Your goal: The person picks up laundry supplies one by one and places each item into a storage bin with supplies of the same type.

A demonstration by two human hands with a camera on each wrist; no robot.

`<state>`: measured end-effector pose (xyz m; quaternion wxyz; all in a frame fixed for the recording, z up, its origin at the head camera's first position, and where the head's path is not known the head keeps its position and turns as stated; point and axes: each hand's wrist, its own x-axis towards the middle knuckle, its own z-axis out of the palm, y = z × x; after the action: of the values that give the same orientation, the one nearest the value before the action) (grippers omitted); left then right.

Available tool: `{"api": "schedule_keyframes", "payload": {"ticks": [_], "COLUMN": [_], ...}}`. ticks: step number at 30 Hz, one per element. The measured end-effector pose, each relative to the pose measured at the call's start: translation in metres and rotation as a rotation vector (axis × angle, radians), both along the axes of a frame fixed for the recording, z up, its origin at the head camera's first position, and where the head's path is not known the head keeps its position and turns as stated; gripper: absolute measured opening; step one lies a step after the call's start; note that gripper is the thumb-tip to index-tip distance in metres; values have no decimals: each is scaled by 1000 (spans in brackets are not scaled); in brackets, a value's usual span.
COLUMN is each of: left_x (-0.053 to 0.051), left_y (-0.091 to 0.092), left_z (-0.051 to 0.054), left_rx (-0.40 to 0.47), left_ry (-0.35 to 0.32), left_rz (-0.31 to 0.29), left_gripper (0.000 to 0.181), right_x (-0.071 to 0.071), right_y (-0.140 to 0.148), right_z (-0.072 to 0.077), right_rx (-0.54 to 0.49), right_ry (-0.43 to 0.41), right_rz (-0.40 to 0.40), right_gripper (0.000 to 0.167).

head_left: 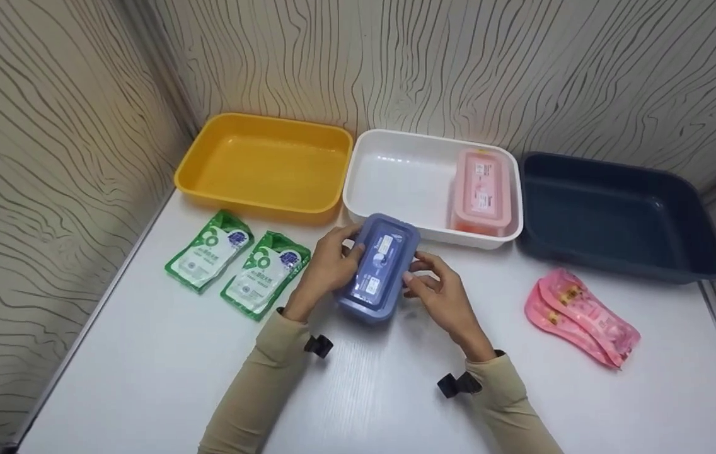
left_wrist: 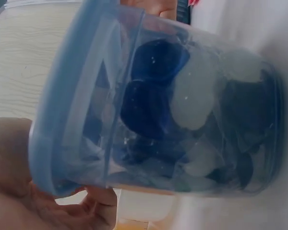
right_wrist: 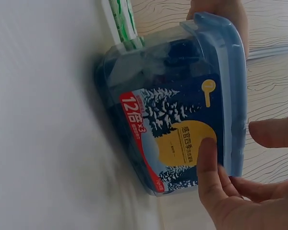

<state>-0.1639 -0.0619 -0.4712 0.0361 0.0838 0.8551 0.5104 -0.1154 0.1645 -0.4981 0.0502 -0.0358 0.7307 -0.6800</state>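
Observation:
A blue lidded box (head_left: 378, 268) stands at the middle of the table, just in front of the white tray. My left hand (head_left: 333, 261) grips its left side, thumb at the lid's edge. My right hand (head_left: 437, 290) is at its right side; in the right wrist view a fingertip of the right hand (right_wrist: 249, 191) touches the box's printed label (right_wrist: 182, 134), with the thumb apart from the lid. Through the clear wall of the box (left_wrist: 182, 105), dark blue and whitish pieces show in the left wrist view.
Behind stand a yellow tray (head_left: 263, 170), a white tray (head_left: 402, 180) with a pink lidded box (head_left: 483, 189) at its right end, and a dark blue tray (head_left: 616, 214). Two green-white pouches (head_left: 207, 252) lie left, pink packets (head_left: 582, 318) right.

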Motion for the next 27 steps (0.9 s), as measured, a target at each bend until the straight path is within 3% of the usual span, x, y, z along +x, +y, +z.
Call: {"api": "schedule_keyframes", "payload": {"ticks": [5,10,15,22,27], "left_x": [2,0,0,-1,-2], "left_y": [-6,-10,-20,-42,-56], "left_z": [-3,-5,-4,1,1], "left_rx": [67,83,70,193,210], "left_ry": [-60,-107,-184,-372,-402], "left_rz": [48,29,-54,-200,-312], "left_gripper": [40,36,32,34,44], "right_x": [0,2,4,6,7], "right_y": [-3,-3,-2,0,-2], "right_z": [1,0,-3,-4,-4], "right_rx": [-74,-98,-142,-199,-202], "right_ry": [-62,-107,-159,-216,-227], "right_rz": [4,5,27,60,106], "right_gripper": [52,48,45,44,45]}}
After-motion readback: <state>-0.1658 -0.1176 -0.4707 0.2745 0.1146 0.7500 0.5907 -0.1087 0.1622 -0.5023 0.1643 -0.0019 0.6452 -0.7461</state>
